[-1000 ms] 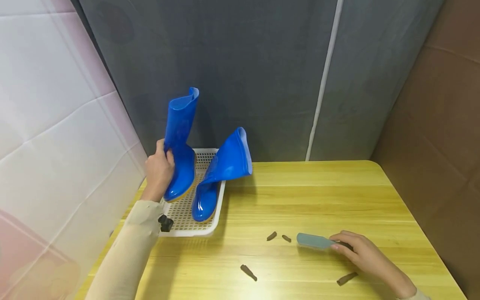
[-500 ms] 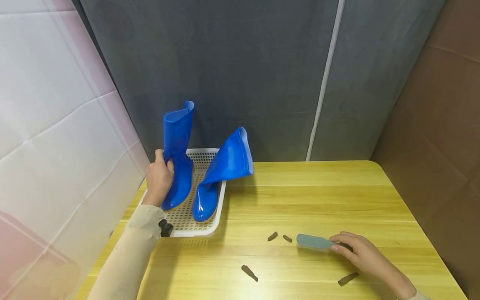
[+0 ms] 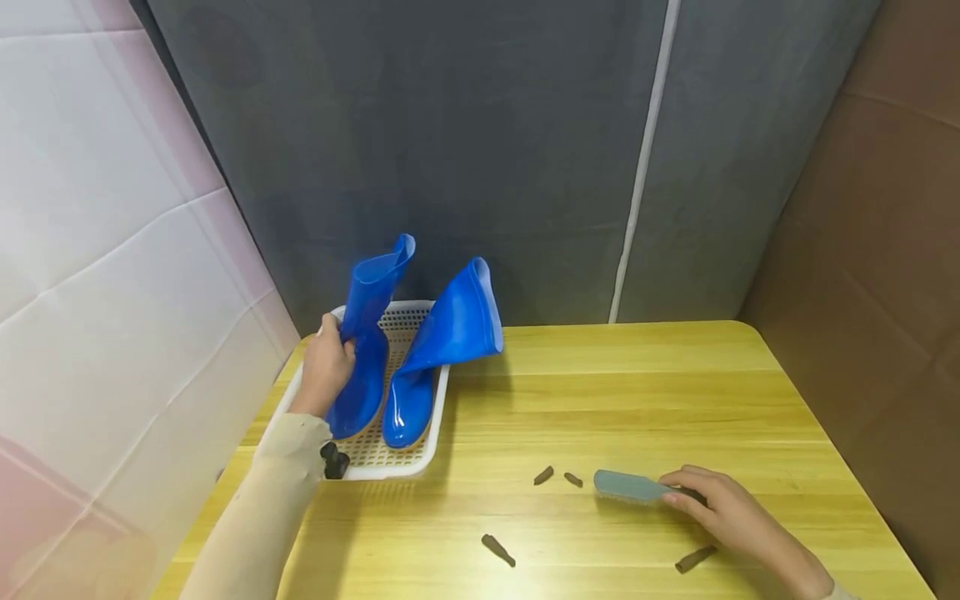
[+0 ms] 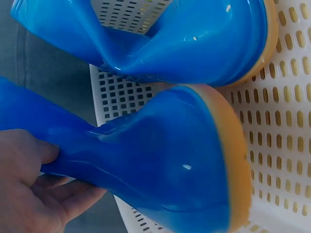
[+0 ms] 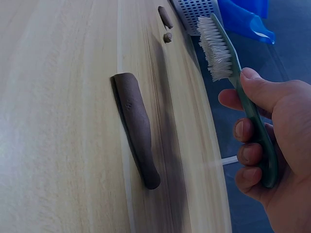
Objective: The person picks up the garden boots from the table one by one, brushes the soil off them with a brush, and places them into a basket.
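My left hand (image 3: 327,367) grips a blue rubber boot (image 3: 363,367) by its shaft, over the left side of a white perforated basket (image 3: 386,472). The boot's yellow-tan sole (image 4: 233,160) shows in the left wrist view. Beside it in the basket stands a second blue boot (image 3: 453,321), its shaft folded over to the right past the rim. At the right of the table, my right hand (image 3: 723,508) holds a scrub brush (image 3: 628,485) by its dark green handle (image 5: 257,126). White bristles (image 5: 215,51) show in the right wrist view.
Several brown clay-like pieces lie on the wooden table (image 3: 637,400): one piece (image 3: 498,550) at front centre, two small ones near the brush head, another piece (image 3: 696,558) beside my right hand. A grey wall (image 3: 480,150) rises behind; a white panel (image 3: 120,208) stands left.
My left hand has lowered the boot toward the basket, so its top sits lower than before. My right hand and the scrub brush have stayed in place.
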Demonstrator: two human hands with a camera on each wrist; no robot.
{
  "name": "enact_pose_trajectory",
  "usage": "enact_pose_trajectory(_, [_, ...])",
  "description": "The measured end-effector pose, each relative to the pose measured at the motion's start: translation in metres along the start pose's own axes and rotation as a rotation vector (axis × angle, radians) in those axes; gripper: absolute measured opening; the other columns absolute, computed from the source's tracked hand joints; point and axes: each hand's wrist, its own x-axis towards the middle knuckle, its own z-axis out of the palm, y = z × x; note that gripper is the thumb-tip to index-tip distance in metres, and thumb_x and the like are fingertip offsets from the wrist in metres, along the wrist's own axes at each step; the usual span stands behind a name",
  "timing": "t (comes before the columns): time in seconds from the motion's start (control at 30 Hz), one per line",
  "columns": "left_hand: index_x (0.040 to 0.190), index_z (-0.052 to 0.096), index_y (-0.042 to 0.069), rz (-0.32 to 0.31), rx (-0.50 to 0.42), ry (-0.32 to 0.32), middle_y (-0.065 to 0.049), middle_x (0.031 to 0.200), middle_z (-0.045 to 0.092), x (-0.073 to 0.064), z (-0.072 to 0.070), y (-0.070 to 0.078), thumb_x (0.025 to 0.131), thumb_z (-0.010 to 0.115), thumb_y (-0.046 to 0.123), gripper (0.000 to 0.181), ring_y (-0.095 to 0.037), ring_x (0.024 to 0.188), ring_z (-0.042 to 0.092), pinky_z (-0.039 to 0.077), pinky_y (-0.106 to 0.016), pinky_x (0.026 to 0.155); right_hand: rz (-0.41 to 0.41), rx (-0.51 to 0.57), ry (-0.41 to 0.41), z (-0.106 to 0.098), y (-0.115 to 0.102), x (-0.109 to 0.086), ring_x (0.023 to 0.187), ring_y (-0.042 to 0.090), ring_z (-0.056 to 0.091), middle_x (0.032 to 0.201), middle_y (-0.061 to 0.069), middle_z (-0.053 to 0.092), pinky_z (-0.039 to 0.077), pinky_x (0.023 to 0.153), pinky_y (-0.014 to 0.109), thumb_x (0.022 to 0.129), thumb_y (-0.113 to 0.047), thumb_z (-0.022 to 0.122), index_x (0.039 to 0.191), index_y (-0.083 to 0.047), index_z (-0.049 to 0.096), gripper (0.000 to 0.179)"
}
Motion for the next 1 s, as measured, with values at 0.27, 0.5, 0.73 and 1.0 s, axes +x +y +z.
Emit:
enact_pose_trajectory(0.27, [0.106, 0.047, -0.006, 0.044, 0.019, -0.060, -0.032, 0.096, 0.062, -0.0034, 0.0021, -0.0044, 0.093, 0.055, 0.006, 0.019, -0.049, 0.086, 0.062, 0.052, -0.060, 0.076, -0.020, 0.018, 0.000, 0.0020, 0.0003, 0.0006, 0.090, -0.009, 0.059, 0.102, -0.021, 0.066, 0.054, 0.074, 0.022, 0.100, -0.034, 0.056, 0.115, -0.026, 0.069, 0.022])
enact_pose_trajectory(0.5, [0.112, 0.046, -0.008, -0.038, 0.054, -0.255, -0.032, 0.107, 0.060, -0.0036, -0.0006, -0.0007, 0.095, 0.058, 0.008, 0.027, -0.045, 0.099, 0.062, 0.054, -0.056, 0.089, -0.031, 0.024, 0.005, 0.0045, -0.0001, 0.0009, 0.092, -0.008, 0.059, 0.104, -0.019, 0.067, 0.055, 0.075, 0.021, 0.100, -0.032, 0.056, 0.116, -0.024, 0.069, 0.022])
enact_pose_trajectory(0.73, [0.116, 0.044, -0.009, -0.057, 0.061, -0.366, -0.032, 0.111, 0.059, -0.0053, -0.0049, 0.0022, 0.095, 0.063, 0.011, 0.034, -0.044, 0.101, 0.062, 0.055, -0.055, 0.090, -0.049, 0.051, 0.002, 0.0035, -0.0010, 0.0014, 0.090, -0.008, 0.058, 0.104, -0.017, 0.068, 0.054, 0.073, 0.021, 0.100, -0.029, 0.057, 0.116, -0.023, 0.069, 0.021])
enact_pose_trajectory(1.0, [0.115, 0.050, -0.004, -0.032, 0.082, -0.541, -0.030, 0.117, 0.059, -0.0081, -0.0061, 0.0051, 0.095, 0.064, 0.014, 0.030, -0.042, 0.105, 0.059, 0.050, -0.059, 0.098, -0.039, 0.036, -0.011, 0.0031, -0.0020, 0.0038, 0.094, -0.006, 0.060, 0.106, -0.015, 0.068, 0.055, 0.076, 0.022, 0.100, -0.030, 0.057, 0.117, -0.024, 0.069, 0.021])
